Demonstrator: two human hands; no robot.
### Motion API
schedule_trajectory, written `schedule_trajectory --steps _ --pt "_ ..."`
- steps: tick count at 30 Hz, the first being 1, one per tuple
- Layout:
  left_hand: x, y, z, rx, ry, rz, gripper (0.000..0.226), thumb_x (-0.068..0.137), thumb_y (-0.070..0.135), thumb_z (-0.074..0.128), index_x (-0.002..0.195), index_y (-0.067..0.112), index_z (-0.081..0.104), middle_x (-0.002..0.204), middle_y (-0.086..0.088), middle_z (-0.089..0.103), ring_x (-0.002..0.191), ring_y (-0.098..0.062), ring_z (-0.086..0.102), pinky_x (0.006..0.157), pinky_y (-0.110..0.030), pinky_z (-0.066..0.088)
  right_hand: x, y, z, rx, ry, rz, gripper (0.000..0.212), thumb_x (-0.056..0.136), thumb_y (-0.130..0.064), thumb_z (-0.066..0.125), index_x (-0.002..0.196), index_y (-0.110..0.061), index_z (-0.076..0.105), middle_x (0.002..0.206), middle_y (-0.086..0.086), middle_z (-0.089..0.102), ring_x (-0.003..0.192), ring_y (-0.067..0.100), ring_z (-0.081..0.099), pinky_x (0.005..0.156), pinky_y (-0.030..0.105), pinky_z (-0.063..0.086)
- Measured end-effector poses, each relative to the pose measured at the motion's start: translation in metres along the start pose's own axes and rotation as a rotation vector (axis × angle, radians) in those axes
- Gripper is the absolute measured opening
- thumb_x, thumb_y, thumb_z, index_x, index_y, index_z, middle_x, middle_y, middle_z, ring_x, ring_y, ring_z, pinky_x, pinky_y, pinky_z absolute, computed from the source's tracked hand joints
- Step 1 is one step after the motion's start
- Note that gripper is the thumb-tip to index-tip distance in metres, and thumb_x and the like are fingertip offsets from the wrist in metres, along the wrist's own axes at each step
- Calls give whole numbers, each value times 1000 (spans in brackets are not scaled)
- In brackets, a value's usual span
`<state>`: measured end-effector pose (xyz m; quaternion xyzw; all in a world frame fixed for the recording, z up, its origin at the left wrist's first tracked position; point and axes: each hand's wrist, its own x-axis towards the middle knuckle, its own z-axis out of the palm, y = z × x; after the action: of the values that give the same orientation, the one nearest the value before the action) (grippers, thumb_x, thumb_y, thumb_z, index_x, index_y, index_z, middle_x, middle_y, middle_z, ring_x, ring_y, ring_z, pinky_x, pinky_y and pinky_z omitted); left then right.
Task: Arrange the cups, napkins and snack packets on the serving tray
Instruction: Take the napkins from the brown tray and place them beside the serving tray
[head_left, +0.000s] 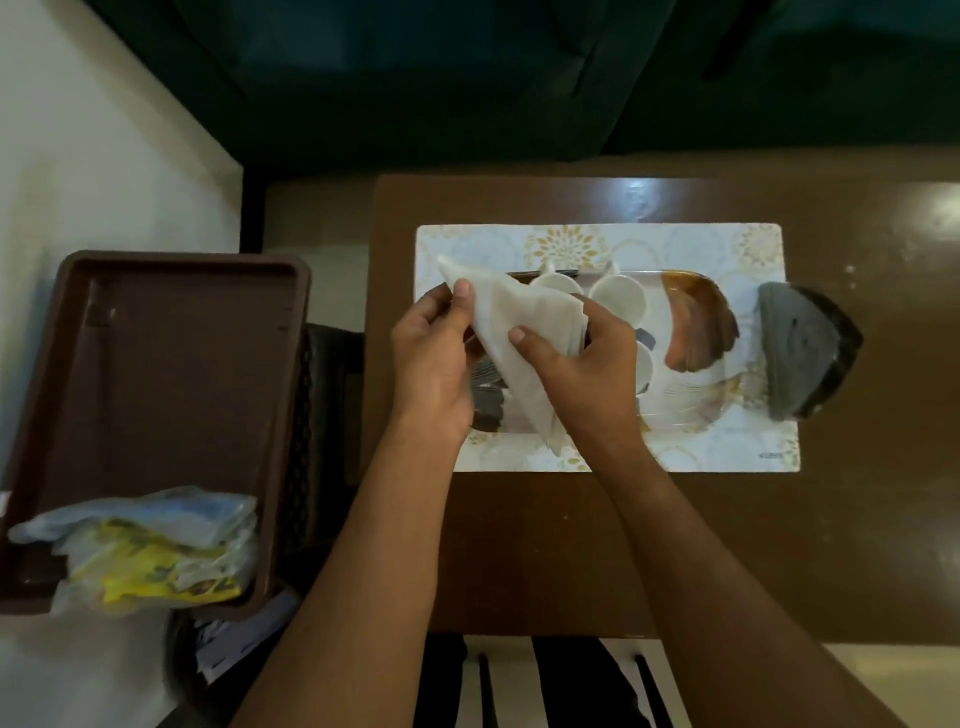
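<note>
The thumb and fingers of the left hand (434, 358) and right hand (582, 358) pinch opposite edges of a folded white napkin (511, 332), probably to shape it, above the serving tray (696, 410) holding the cups (621, 299).

The napkin (511, 338) is plain white; the cups (621, 297) are white; the placemat (691, 244) is pale with gold floral medallions and faint bluish rings; the table (545, 545) is glossy brown; the side tray (182, 364) is dark brown; the snack packets (156, 556) are yellow, white and pale blue; the serving tray (696, 322) shows brown-orange and grey strokes.
</note>
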<state>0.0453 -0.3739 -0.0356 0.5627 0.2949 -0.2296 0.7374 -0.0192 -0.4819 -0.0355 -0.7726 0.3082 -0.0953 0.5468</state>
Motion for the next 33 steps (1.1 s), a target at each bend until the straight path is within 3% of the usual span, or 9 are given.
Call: schedule_trajectory --steps 4,8,10,13,18,22,24,28,33 --pt "-4 -14 44 3 -38 -33 22 103 23 66 115 7 74 104 -5 78 98 -18 76 84 -37 66 8 11 -35 50 47 -21 46 80 -24 87 119 -9 68 106 -4 72 99 6 69 79 19 60" --pt "-9 -31 92 14 -65 -65 16 102 20 65 109 10 75 114 -9 77 110 -24 72 92 -43 65 16 27 -70 -30 125 -68 49 75 -21 89 118 -17 65 99 -25 63 97 -13 61 77 6 52" --pt "-12 -41 116 35 -98 -67 14 103 18 65 107 9 75 105 -7 77 101 -21 71 84 -38 66 20 37 -89 -53 193 -72 46 77 -21 88 118 -17 65 102 -17 68 100 -3 64 80 17 58" --pt "-17 -55 147 113 -138 -36 28 101 17 67 126 4 70 117 -10 78 105 -23 75 86 -36 65 25 47 -116 -91 303 -118 47 81 -18 85 124 -18 65 112 -15 67 105 4 66 86 24 61" --pt "-27 -81 191 279 -218 42 28 100 17 70 126 9 70 113 -9 79 104 -22 77 95 -36 64 31 64 -161 -236 538 -144 31 85 -14 80 114 -7 71 106 4 75 94 10 69 78 26 62" --pt "-36 -100 209 342 -288 41 25 100 14 70 124 10 70 99 -3 79 91 -14 76 86 -29 64 35 71 -187 -331 681 -148 16 85 -3 74 101 -1 75 92 8 74 79 18 68 68 20 49" --pt "-41 -110 221 391 -307 44 25 99 13 71 125 10 70 104 -6 79 96 -18 77 88 -28 65 38 75 -201 -363 731 -123 14 84 -1 72 97 -1 76 90 9 74 78 20 67 67 20 46" --pt "-44 -121 232 486 -311 60 24 100 10 69 124 10 71 113 -14 76 101 -23 76 86 -26 65 40 81 -213 -394 707 -94 17 84 -2 71 99 -4 77 92 8 74 80 19 67 67 24 48" --pt "-45 -135 237 612 -358 51 30 99 10 69 129 7 67 117 -14 74 105 -26 75 92 -40 65 43 96 -214 -431 528 0 24 84 -8 70 107 -8 76 98 5 72 78 19 64 70 31 53"
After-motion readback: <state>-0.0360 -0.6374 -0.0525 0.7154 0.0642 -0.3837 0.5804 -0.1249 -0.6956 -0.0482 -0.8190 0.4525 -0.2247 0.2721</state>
